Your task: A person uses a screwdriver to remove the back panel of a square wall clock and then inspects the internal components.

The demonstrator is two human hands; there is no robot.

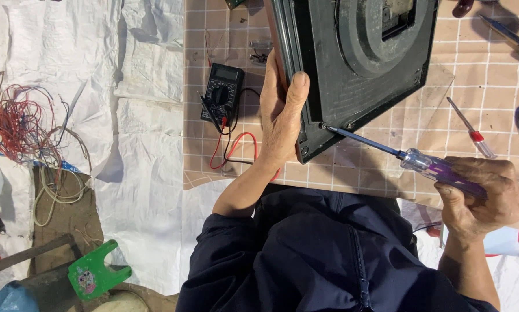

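Clock case [358, 63], back up, gripped along its edge by left hand [280, 118]; right hand [479, 193] wrapped around purple-handled screwdriver [410, 159], tip at case's corner screw.

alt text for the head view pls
A person's left hand steadies a black square clock case, back side up, while the right hand drives a purple-handled screwdriver into its corner. A black multimeter lies nearby.

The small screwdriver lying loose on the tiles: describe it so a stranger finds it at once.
Start at the tiled board and go to its right side, past the black casing. The small screwdriver lies untouched above the right hand; its red-banded clear handle differs from the purple screwdriver held there.
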